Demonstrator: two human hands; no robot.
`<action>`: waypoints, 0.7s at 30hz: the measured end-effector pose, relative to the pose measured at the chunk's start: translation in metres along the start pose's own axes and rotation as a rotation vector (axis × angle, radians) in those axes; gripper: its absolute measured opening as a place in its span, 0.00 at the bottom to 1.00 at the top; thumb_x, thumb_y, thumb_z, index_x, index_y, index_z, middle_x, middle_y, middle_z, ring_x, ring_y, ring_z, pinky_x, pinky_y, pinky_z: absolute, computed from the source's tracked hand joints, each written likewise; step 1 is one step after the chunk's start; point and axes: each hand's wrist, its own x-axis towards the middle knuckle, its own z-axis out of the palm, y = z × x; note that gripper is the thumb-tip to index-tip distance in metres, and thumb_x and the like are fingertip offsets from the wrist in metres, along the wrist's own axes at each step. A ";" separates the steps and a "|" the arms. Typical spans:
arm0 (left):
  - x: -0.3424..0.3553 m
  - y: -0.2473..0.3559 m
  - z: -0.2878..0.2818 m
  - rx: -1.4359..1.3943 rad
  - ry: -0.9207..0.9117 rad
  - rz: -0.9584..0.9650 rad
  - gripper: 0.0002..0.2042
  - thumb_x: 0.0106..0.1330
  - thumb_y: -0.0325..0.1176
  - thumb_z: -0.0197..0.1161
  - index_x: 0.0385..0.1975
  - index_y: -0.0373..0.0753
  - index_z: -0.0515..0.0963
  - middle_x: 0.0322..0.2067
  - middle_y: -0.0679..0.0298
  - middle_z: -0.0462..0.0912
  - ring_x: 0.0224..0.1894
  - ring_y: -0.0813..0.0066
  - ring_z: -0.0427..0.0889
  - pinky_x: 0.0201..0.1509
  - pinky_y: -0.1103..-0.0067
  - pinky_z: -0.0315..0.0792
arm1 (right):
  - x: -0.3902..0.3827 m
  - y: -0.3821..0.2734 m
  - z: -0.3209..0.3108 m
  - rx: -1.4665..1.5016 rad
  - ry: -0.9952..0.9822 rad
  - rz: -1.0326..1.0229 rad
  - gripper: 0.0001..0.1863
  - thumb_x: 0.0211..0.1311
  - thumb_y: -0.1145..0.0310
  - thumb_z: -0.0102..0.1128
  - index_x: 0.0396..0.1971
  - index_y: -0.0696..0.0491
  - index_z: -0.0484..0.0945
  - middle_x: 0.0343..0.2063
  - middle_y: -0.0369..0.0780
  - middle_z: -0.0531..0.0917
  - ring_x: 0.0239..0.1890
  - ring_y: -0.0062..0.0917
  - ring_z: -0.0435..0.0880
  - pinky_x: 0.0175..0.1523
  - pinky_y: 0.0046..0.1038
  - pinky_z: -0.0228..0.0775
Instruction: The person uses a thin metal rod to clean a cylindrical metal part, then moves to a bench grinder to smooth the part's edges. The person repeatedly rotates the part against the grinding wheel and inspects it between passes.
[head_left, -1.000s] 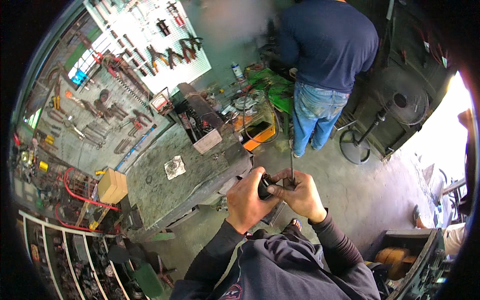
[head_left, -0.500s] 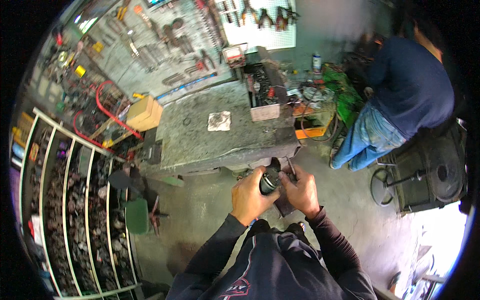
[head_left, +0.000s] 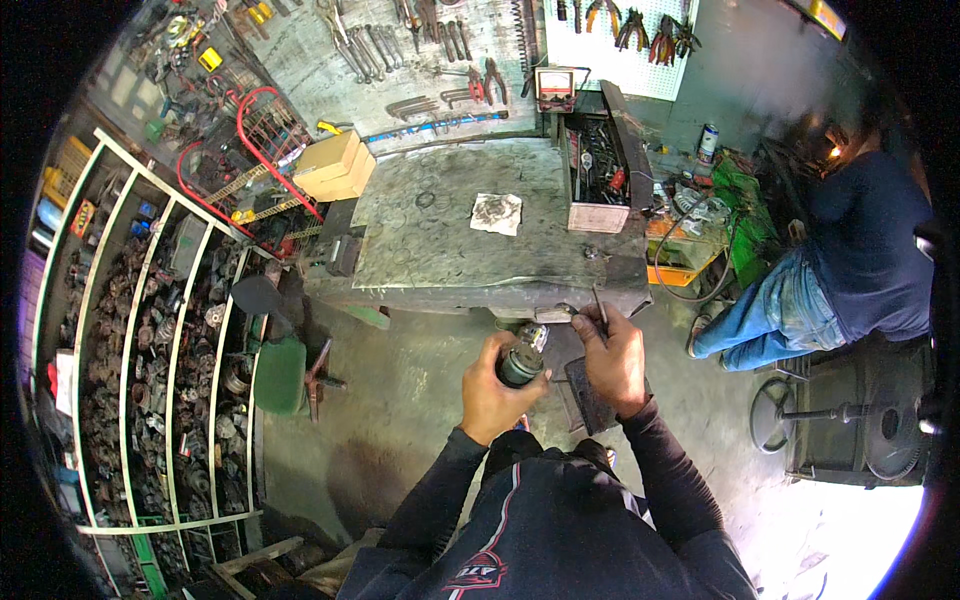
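Note:
My left hand grips a dark cylindrical metal part, its round top facing up. My right hand, just to the right and a little apart from it, is closed on a thin metal rod that points up, with a small dark piece near the thumb. Behind the cylinder, lower than the bench, is a shiny metal object that I cannot make out. A dark flat object lies low between my hands. The workbench stands beyond them, with a stained white cloth on it.
A toolbox, boxes and tool boards line the bench. Left are a rack of parts and a green chair. Right are a co-worker in dark top and jeans, a fan and an orange crate.
The view has swung rightward, bringing the bench square ahead. My hands have drawn apart, baring the cylinder's top, and the rod has moved off it with my right hand.

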 end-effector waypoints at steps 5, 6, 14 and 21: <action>0.009 -0.020 -0.022 -0.112 -0.036 0.032 0.29 0.48 0.34 0.83 0.49 0.38 0.75 0.39 0.60 0.82 0.42 0.72 0.83 0.49 0.75 0.77 | 0.012 0.010 0.022 0.007 -0.083 0.043 0.11 0.66 0.68 0.68 0.39 0.61 0.84 0.29 0.45 0.87 0.33 0.27 0.83 0.41 0.31 0.75; 0.011 -0.020 -0.027 -0.125 -0.054 0.043 0.28 0.49 0.33 0.82 0.49 0.38 0.75 0.42 0.62 0.81 0.44 0.74 0.81 0.50 0.76 0.76 | 0.011 0.010 0.027 0.014 -0.097 0.054 0.12 0.66 0.66 0.68 0.40 0.61 0.84 0.31 0.48 0.87 0.34 0.36 0.86 0.41 0.33 0.75; 0.033 -0.032 -0.036 -0.202 -0.032 0.194 0.30 0.46 0.33 0.83 0.50 0.37 0.75 0.42 0.61 0.84 0.43 0.72 0.84 0.51 0.75 0.78 | 0.026 0.018 0.051 -0.002 -0.169 -0.050 0.15 0.66 0.64 0.68 0.47 0.58 0.86 0.35 0.52 0.88 0.37 0.34 0.90 0.46 0.33 0.78; 0.041 -0.022 -0.046 -0.159 -0.061 0.233 0.30 0.45 0.33 0.83 0.49 0.38 0.76 0.39 0.61 0.85 0.42 0.71 0.86 0.50 0.74 0.80 | 0.017 -0.034 0.029 0.240 -0.390 -0.028 0.15 0.66 0.67 0.68 0.49 0.57 0.87 0.37 0.51 0.89 0.40 0.25 0.89 0.48 0.33 0.79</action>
